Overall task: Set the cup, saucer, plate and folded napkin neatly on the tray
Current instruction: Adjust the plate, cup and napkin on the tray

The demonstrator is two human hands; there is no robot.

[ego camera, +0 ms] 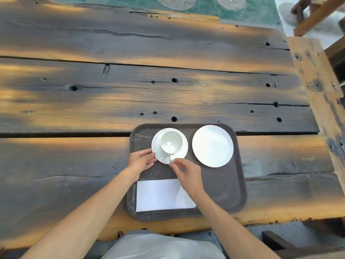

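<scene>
A dark brown tray (225,187) lies near the table's front edge. At its far left a white cup (171,142) stands upright on a white saucer (183,149), handle toward me. My right hand (187,175) pinches the cup's handle. My left hand (141,160) rests on the tray with its fingers against the saucer's left rim. A white plate (212,146) lies at the tray's far right. A folded white napkin (158,195) lies flat at the tray's near left, partly under my right forearm.
The tray sits on a weathered plank table (130,90) with cracks and holes. The table's right end rail (317,86) runs along the right. Wooden furniture (317,14) stands beyond it. A bench (276,242) shows at the lower right.
</scene>
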